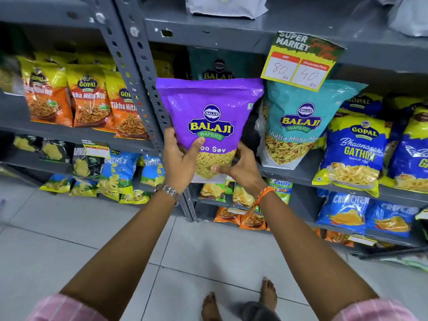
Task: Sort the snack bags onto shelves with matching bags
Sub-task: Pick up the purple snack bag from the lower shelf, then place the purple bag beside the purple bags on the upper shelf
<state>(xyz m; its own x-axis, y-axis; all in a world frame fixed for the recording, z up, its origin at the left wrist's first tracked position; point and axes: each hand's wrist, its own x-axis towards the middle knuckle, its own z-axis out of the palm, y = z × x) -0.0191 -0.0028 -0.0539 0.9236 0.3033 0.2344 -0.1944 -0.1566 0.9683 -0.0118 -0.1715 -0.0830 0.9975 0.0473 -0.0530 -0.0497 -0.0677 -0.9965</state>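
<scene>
A purple Balaji Wafers sev bag [209, 105] stands upright in front of the grey middle shelf [298, 176], held at its lower part by both hands. My left hand [179, 162] grips its lower left edge, thumb across the front. My right hand [240, 166] holds its lower right corner from the side and beneath. Directly behind it stands a dark teal Balaji bag [218, 66], mostly hidden. To its right a teal Balaji Khatta Mitha Mix bag [298, 121] stands on the same shelf.
A perforated grey upright [141, 72] runs just left of the bag. Orange Gopal Tikha Mitha bags [89, 100] fill the left shelf, blue Gopal Gathiya bags [356, 147] the right. Chip bags [118, 174] sit on lower shelves. A price sign [301, 61] hangs above. Tiled floor lies below.
</scene>
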